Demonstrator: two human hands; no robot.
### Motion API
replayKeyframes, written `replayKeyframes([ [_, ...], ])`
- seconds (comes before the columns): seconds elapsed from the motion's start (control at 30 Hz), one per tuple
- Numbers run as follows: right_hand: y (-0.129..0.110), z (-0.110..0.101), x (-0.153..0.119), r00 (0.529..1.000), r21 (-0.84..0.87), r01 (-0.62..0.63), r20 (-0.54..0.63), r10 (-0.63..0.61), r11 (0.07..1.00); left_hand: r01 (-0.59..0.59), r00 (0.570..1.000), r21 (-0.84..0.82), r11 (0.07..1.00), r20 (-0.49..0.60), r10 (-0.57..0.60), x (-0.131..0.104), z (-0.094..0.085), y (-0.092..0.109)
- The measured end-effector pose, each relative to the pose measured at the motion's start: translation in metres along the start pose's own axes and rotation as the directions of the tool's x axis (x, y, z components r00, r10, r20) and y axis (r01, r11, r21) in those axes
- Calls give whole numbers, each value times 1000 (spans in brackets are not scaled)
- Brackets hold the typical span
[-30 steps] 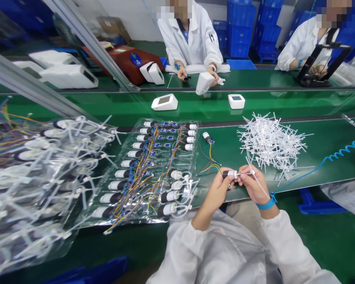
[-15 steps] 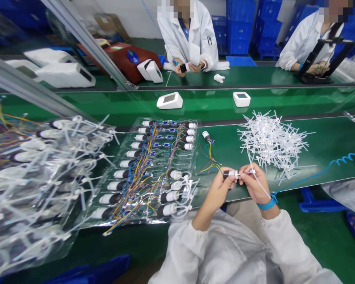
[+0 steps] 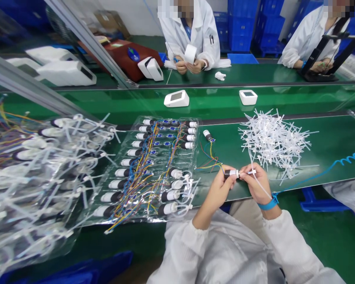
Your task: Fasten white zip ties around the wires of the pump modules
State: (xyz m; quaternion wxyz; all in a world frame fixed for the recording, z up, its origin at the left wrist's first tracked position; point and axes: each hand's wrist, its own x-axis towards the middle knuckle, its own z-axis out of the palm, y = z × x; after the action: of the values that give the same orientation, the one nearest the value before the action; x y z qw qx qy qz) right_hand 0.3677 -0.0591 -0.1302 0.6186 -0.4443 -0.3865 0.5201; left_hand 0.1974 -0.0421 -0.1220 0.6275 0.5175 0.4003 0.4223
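The left hand (image 3: pixel 221 185) pinches a small cylindrical motor (image 3: pixel 231 173), black body with a white cap, between thumb and fingertips, just above the near edge of the green bench (image 3: pixel 328 154). The right hand (image 3: pixel 256 183) is closed on a white plastic tube fitting (image 3: pixel 251 172), held end-on against the motor's white nose, with a thin length of clear tube trailing down across the wrist toward a blue wrist strap (image 3: pixel 268 204). Coloured wires (image 3: pixel 210 161) run from the motor's back end across the bench to a second small motor (image 3: pixel 207 135) lying loose. The joint looks small and the grip is by fingertips only, so the fitting could slip off or go on crooked if the two parts are not in line; a pull on the wires could also drag the loose motor across the bench. Just beyond the right hand lies a heap of white tube fittings (image 3: pixel 272 140), and a coiled blue cord (image 3: pixel 343 161) runs off to the right. To the left of the hands a clear plastic tray (image 3: pixel 195 122) holds rows of the same motors with tangled wires; those in the near right rows already carry white tubes. Further left, more clear trays (image 3: pixel 32 169) are stacked, full of motors with tubes. On the belt beyond, two white devices (image 3: pixel 176 98) stand well apart, and two people in white coats work opposite.
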Motion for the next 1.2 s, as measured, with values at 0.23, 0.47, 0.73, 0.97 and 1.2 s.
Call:
replayKeyframes([
  [0.23, 10, -6, 0, 997, -118, -38, -64, 30, 992, -12, 999, 81, 997, -34, 15, 0, 1, 0],
  [0.47, 10, -10, 3, 1000, -183, -8, -30, 2, 983, -39, 997, 158, 987, -54, 48, -2, 4, 5],
  [0.73, 8, -4, 12, 1000, -147, -9, 11, 10, 989, -107, 985, 82, 991, -125, 117, 3, 8, -5],
  [0.97, 3, 3, 9, 996, -101, 83, 30, -80, 991, -117, 982, 101, 988, -138, 130, 4, 11, -9],
  [1.2, 2, 4, 4, 991, -123, 137, 30, -134, 983, -117, 983, 168, 979, -120, 138, 0, 9, -8],
])
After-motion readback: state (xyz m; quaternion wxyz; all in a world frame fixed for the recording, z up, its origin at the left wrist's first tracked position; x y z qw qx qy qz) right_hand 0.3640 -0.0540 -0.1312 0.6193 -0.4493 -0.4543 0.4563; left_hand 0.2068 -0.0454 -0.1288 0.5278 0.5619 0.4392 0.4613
